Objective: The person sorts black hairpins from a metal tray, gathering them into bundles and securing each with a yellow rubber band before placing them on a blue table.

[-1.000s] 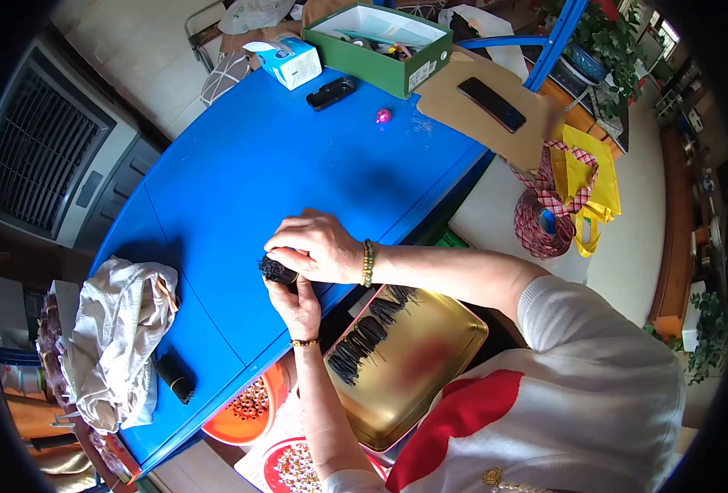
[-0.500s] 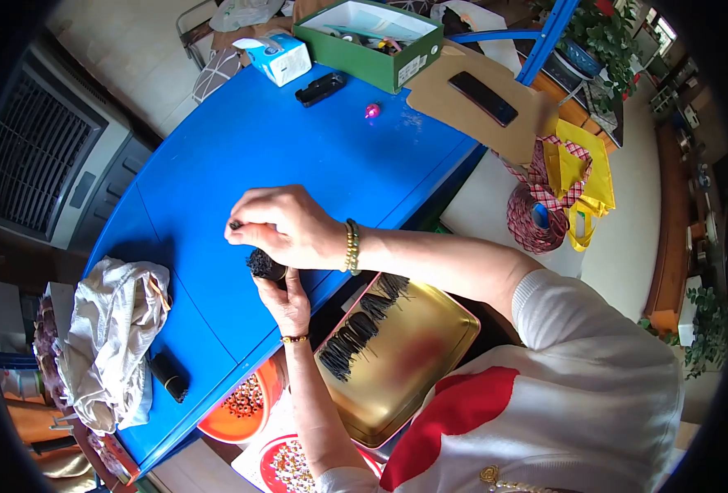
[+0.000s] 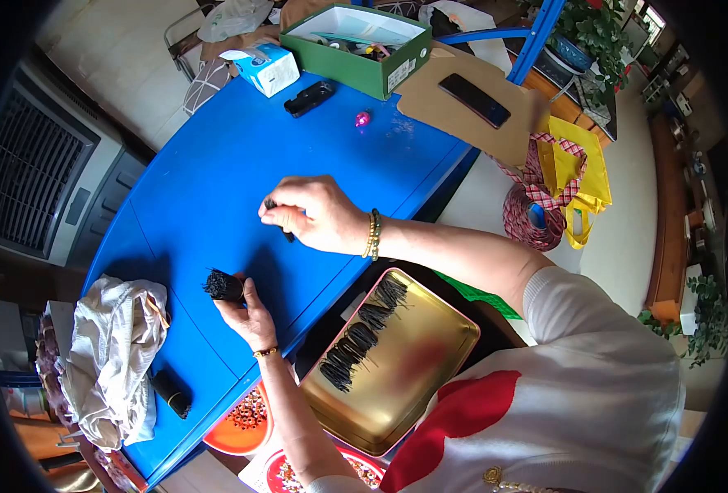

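Observation:
My left hand [image 3: 250, 317] is closed around a thick bundle of thin black strands [image 3: 223, 285], its cut ends pointing up and left. My right hand [image 3: 319, 215] pinches a small bunch of black strands [image 3: 287, 235] between thumb and fingertips, above the blue table and apart from the bundle. Several small bunches of black strands [image 3: 356, 341] lie in a row along the left side of a gold tray [image 3: 405, 394]. A second black bundle [image 3: 172, 394], bound with a thin band, lies on the table beside a crumpled white cloth [image 3: 113, 353].
Bowls of small beads, one orange [image 3: 237, 440] and one red [image 3: 356, 460], sit below the table edge [image 3: 253, 371]. Along the far side are a green box [image 3: 364, 62], a white-blue carton [image 3: 265, 70], a black case [image 3: 309, 99], a pink bauble [image 3: 363, 119] and a phone [image 3: 475, 100] on cardboard.
My hands have moved apart: the left went left with its bundle, the right shifted right. The small bunch now shows below my right fingers. The view has shifted slightly.

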The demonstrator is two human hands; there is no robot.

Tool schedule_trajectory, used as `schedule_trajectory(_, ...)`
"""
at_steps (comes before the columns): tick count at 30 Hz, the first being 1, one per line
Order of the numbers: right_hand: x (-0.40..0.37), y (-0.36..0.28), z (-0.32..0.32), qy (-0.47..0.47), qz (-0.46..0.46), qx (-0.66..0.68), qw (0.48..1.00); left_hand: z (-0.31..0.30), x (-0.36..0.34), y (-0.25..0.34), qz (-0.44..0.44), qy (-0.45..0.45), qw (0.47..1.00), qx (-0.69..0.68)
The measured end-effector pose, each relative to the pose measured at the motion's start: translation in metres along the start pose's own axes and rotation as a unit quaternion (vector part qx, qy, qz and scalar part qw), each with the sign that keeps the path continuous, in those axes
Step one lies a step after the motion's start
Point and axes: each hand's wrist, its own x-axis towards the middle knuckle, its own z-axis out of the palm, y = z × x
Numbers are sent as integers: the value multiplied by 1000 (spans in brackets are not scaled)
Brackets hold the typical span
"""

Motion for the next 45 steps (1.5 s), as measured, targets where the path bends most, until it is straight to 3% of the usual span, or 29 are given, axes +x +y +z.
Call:
schedule_trajectory(5,-36,30,15,-87,38,-67,993,-7,-8,8,54,3,991,122)
schedule_trajectory(9,-47,33,10,-96,66,-51,992,-6,-38,43,127,103,968,189)
schedule_trajectory(13,-49,31,8,-92,106,-14,990,9,-73,68,138,12,960,244)
schedule_trajectory(15,-42,28,4,-108,146,0,983,20,-80,72,93,-42,976,191)
schedule_trajectory(19,-34,-8,-7,-141,334,118,924,32,-74,84,16,-82,992,91)
schedule_trajectory(20,-39,-10,-6,-152,350,142,913,32,-72,83,10,-101,992,81)
schedule_trajectory(24,-53,-28,-9,-198,417,196,865,31,-74,98,-172,-202,959,-99)
schedule_trajectory(27,-70,-25,-6,-218,396,192,871,25,-80,93,-203,-263,939,-87)
schedule_trajectory(31,-82,-23,-9,-224,448,210,840,26,-93,86,-253,-252,926,-126)
schedule_trajectory(32,-83,-17,-10,-267,417,164,854,25,-96,83,-264,-249,921,-143)
schedule_trajectory(35,-86,-4,-15,-221,211,57,951,19,-101,78,-289,-266,910,-133)
schedule_trajectory(37,-75,-12,-26,-295,117,-32,948,16,-104,79,-311,-280,901,-113)
schedule_trajectory(39,-72,-16,-31,-379,-12,-88,921,13,-105,79,-328,-312,886,-102)
schedule_trajectory(41,-68,-28,-33,-498,-29,-145,855,13,-106,79,-321,-330,885,-70)
schedule_trajectory(43,-62,-33,-28,-627,-19,-184,757,13,-105,83,-317,-352,880,-25)
schedule_trajectory(45,-73,-26,-25,-604,-47,-155,781,10,-105,85,-286,-367,885,1)
